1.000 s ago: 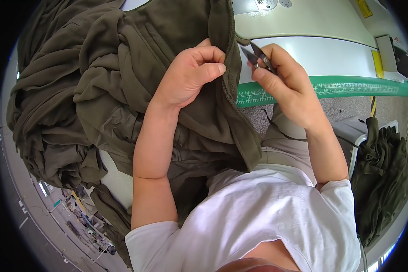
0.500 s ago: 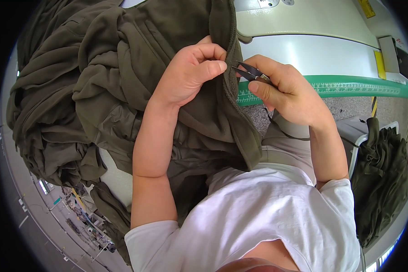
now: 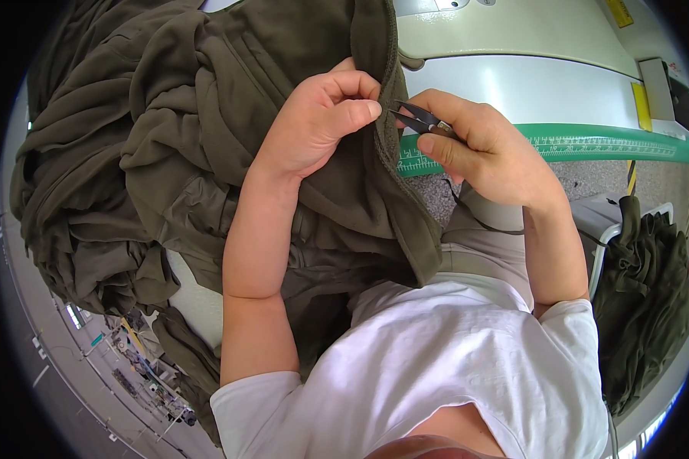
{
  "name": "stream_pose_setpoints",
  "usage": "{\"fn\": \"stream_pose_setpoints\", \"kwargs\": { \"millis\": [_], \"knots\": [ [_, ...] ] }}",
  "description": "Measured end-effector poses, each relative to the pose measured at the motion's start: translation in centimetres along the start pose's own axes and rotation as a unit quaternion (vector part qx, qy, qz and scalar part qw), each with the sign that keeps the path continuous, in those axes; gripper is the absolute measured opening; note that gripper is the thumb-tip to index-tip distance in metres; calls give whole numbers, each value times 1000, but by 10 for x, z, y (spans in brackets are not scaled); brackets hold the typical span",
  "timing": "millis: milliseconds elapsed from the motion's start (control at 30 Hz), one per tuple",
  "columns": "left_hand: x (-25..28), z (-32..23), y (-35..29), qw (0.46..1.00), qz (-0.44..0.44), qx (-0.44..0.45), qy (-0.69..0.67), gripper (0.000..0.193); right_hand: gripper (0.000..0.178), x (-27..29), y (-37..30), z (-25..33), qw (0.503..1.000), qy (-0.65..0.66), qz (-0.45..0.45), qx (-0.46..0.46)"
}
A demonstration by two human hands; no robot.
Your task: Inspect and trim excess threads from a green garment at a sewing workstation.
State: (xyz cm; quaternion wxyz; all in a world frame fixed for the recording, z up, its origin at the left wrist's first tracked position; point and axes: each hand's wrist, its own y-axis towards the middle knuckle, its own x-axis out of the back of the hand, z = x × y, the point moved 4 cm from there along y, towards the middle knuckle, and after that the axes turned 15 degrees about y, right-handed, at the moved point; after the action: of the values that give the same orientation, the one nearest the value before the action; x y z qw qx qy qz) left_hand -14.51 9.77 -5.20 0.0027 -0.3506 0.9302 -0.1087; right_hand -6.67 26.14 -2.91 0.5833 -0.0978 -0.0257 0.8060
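Note:
An olive-brown fleece garment (image 3: 199,122) spreads over the left of the table and down across my lap. My left hand (image 3: 318,118) pinches its long zipper edge (image 3: 390,107) between thumb and bent fingers. Just right of that edge, my right hand (image 3: 486,149) grips a pair of dark thread snips (image 3: 425,120). The two blades stand apart, with their tips pointing left and close to the zipper edge. Whether the tips touch the cloth I cannot tell.
A green measuring strip (image 3: 589,145) runs along the front edge of the white table (image 3: 513,92). Behind it lies a pale machine body (image 3: 505,34). At the lower right, more dark green cloth (image 3: 643,298) hangs over a grey-framed container (image 3: 589,214).
The snips' blades are spread slightly wider than before. Both hands and the garment have stayed almost in place.

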Motion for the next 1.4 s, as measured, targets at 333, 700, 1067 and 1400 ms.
{"fn": "stream_pose_setpoints", "kwargs": {
  "millis": [333, 700, 1067, 1400],
  "knots": [
    [-2, -4, -1, 1000, 7, 5, -8, 13, 19, -1, 3, -1, 1000, 4, 16, 16],
    [-2, -7, -4, 999, 41, -4, -26, 24, 18, -3, 4, -9, 992, 118, 51, 16],
    [-3, -8, -6, 995, 79, -11, -65, 19, 17, -2, 7, -9, 985, 154, 72, 16],
    [-6, -10, -6, 995, 76, -40, -54, 16, 16, 0, 9, -4, 981, 157, 113, -1]
  ]
}}
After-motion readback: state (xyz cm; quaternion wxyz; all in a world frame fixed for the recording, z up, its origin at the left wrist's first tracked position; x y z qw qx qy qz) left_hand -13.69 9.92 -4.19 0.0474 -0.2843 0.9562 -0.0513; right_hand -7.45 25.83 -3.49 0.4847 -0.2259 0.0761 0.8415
